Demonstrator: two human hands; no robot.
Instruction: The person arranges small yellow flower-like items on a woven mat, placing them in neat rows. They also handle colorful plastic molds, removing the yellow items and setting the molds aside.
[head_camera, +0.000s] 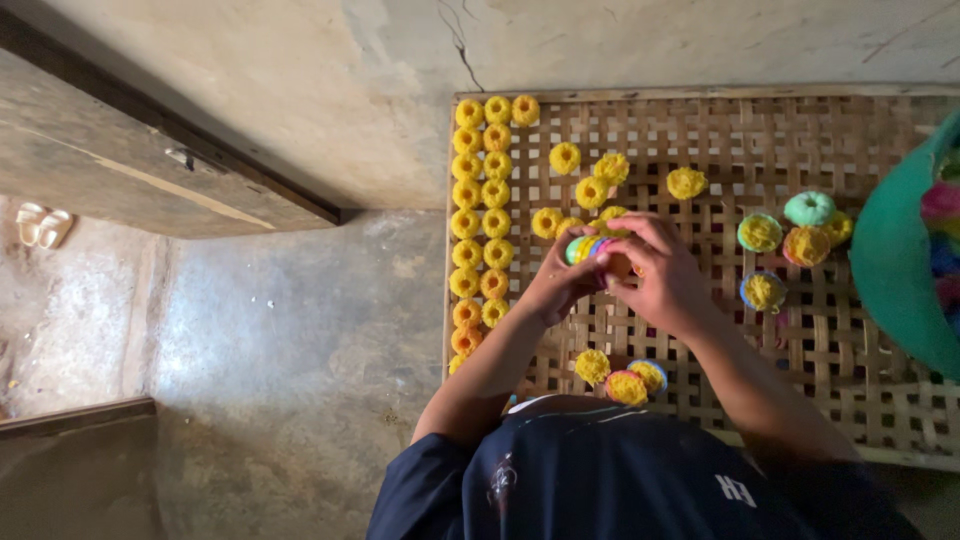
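My left hand (553, 285) and my right hand (658, 272) meet over a woven bamboo tray (720, 140). Together they grip a small stack of round coloured moulds (588, 246), green, yellow, blue and pink. Two neat columns of yellow noodle-like rounds (480, 210) line the tray's left edge. Loose yellow rounds (590, 178) lie just beyond my hands. Near my chest sit three more rounds (622, 378) still in coloured moulds.
A green basin (895, 270) with coloured moulds stands at the right edge. Filled moulds (795, 235) lie beside it on the tray. A wooden door (130, 150) and a rough concrete floor (290, 340) are to the left, a pair of sandals (40, 225) beyond.
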